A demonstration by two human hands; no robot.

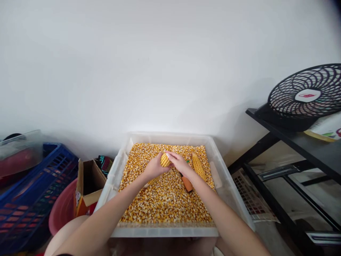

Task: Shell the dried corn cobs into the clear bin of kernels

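Observation:
My left hand (155, 168) is wrapped round a yellow ear of corn (164, 160), held just above the loose kernels. Against the other side of the ear, my right hand (179, 164) presses with its fingers bent over the top. Both hands hide part of the ear. Loose corn kernels (170, 206) fill a translucent plastic bin (165, 233). A second ear of corn (198, 165) lies on them, right of my right hand. Beside my right wrist rests an orange-brown block-like piece (187, 184), partly covered; I cannot tell what it belongs to.
A black fan (307, 95) stands on a black metal rack (282, 138) at the right. To the left are an open cardboard box (92, 181), a pink basin (62, 202) and a blue plastic crate (29, 199). A white wall (160, 71) rises behind the bin.

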